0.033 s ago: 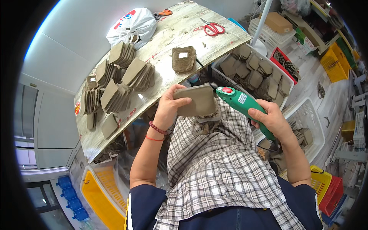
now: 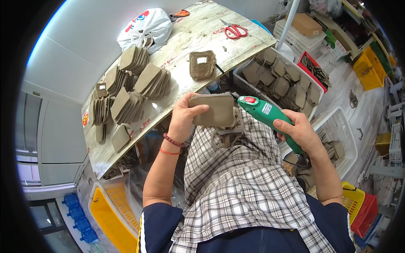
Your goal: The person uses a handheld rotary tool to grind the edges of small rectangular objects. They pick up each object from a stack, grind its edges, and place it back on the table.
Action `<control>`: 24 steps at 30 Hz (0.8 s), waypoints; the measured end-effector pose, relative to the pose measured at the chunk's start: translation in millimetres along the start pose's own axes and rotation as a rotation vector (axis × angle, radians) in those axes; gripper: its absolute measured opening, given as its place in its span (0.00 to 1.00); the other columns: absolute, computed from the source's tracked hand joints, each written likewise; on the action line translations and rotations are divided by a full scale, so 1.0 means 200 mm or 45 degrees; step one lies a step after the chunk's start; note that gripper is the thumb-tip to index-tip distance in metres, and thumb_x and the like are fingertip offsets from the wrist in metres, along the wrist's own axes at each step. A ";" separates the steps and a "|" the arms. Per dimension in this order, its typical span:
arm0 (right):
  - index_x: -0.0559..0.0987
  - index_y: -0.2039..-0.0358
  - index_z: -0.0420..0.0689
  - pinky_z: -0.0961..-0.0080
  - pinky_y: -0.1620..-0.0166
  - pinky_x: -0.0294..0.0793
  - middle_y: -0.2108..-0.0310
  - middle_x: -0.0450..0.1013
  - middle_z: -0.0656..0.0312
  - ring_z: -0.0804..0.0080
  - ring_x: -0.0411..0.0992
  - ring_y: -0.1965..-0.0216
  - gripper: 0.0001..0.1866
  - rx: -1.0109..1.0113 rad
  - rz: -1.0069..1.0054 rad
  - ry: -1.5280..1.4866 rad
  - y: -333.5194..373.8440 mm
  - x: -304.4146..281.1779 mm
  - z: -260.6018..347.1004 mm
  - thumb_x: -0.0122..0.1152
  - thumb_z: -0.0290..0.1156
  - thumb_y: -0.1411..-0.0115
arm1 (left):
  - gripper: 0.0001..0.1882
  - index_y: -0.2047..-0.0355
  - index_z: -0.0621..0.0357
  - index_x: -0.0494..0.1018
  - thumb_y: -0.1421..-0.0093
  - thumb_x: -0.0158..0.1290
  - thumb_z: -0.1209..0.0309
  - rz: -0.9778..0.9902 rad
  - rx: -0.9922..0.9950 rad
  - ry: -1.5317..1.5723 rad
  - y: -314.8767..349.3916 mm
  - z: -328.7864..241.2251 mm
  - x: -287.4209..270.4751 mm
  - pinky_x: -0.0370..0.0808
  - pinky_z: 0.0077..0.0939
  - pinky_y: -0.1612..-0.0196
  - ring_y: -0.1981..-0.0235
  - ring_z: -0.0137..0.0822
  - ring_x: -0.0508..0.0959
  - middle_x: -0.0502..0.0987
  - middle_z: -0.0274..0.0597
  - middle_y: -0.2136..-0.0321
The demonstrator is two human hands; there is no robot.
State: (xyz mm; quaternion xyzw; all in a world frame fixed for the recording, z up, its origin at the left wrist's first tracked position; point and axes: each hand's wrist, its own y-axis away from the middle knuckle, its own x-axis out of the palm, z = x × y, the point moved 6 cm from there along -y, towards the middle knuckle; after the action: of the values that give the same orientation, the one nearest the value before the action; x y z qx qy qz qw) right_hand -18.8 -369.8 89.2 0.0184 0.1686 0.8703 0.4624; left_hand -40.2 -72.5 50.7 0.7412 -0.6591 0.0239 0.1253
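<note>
Between the thumb and fingers of my left hand (image 2: 184, 116) is a grey-brown pad (image 2: 214, 110) with rounded corners. My right hand (image 2: 298, 130) is wrapped round a green handheld electric cutter (image 2: 270, 114) with a red button on top. Its head points at the pad's right edge; whether the two touch, I cannot tell. Below the pad, a small container (image 2: 228, 135) with fibrous scraps sits on my checked apron (image 2: 249, 181). On the table (image 2: 179, 57) beyond my left hand lie several stacks of similar pads (image 2: 154, 82) and a fuzzy brown pad bearing a white label (image 2: 202, 65).
Red-handled scissors (image 2: 235, 31) and a white plastic bag (image 2: 145, 29) are at the table's far side. On the right stand a pad-filled basket (image 2: 312, 111) and a white crate (image 2: 348, 156). A yellow basket (image 2: 112, 221) is at lower left.
My left hand has shifted the pad slightly to the left, away from the cutter's head, and turned it a little. My right hand and the cutter look almost unmoved.
</note>
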 end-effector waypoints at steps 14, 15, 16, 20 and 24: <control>0.77 0.61 0.37 0.84 0.76 0.67 0.79 0.71 0.68 0.85 0.66 0.79 0.19 -0.017 0.116 0.067 -0.01 0.08 -0.01 0.65 0.41 0.43 | 0.08 0.66 0.66 0.77 0.48 0.59 0.81 0.073 -0.146 -0.064 0.01 -0.01 -0.03 0.76 0.21 0.65 0.72 0.27 0.79 0.81 0.41 0.70; 0.77 0.61 0.37 0.84 0.76 0.67 0.79 0.70 0.68 0.85 0.66 0.80 0.19 -0.018 0.113 0.088 -0.01 0.09 -0.01 0.66 0.41 0.43 | 0.08 0.66 0.66 0.77 0.48 0.60 0.81 0.084 -0.171 -0.062 0.02 -0.01 -0.01 0.76 0.20 0.66 0.72 0.27 0.79 0.81 0.40 0.70; 0.78 0.60 0.37 0.84 0.76 0.67 0.79 0.70 0.68 0.85 0.66 0.80 0.19 -0.020 0.109 0.109 -0.01 0.09 0.00 0.66 0.41 0.43 | 0.08 0.67 0.66 0.77 0.49 0.61 0.80 0.096 -0.196 -0.060 0.02 -0.01 0.01 0.76 0.20 0.66 0.72 0.26 0.79 0.80 0.40 0.71; 0.78 0.60 0.37 0.84 0.76 0.66 0.80 0.70 0.68 0.86 0.65 0.80 0.20 -0.028 0.095 0.104 -0.02 0.12 0.00 0.66 0.42 0.44 | 0.10 0.65 0.66 0.77 0.50 0.61 0.81 0.180 -0.281 -0.105 0.03 0.01 0.06 0.77 0.21 0.66 0.72 0.27 0.79 0.81 0.40 0.70; 0.78 0.61 0.37 0.84 0.76 0.66 0.80 0.70 0.69 0.86 0.65 0.80 0.21 -0.047 0.107 0.089 -0.03 0.14 0.00 0.66 0.43 0.44 | 0.12 0.64 0.66 0.77 0.50 0.62 0.81 0.267 -0.327 -0.174 0.04 0.01 0.09 0.77 0.20 0.65 0.72 0.26 0.79 0.80 0.39 0.71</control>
State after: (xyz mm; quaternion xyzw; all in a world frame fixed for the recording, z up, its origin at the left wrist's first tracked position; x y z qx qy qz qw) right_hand -29.3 -343.1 84.0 -0.0136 0.1676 0.8920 0.4195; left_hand -45.8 -90.5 52.6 0.6461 -0.7375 -0.0979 0.1707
